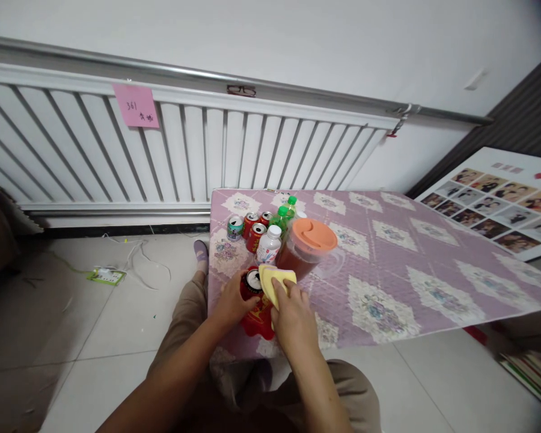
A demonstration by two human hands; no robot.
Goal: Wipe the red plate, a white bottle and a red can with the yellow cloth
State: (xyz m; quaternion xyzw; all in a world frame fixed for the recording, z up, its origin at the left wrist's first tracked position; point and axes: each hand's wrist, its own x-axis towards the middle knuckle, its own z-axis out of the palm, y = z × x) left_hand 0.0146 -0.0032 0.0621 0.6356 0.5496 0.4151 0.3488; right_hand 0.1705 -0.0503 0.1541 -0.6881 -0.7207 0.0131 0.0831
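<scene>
My left hand (231, 304) grips a red drink can (251, 284) that stands near the front left corner of the table (388, 270), over a red mat (258, 322). My right hand (293, 313) presses a folded yellow cloth (276, 281) against the can's top and side. Just behind stand a clear pitcher of dark liquid with an orange lid (313, 243) and a white-capped bottle (269, 243).
Behind them are two more red cans (255, 231), a green-and-white can (235, 227) and green bottles (284, 213). A white radiator (162, 150) with a pink note (136, 106) lines the wall. A power strip (106, 275) lies on the floor at left, a photo board (505, 201) at right.
</scene>
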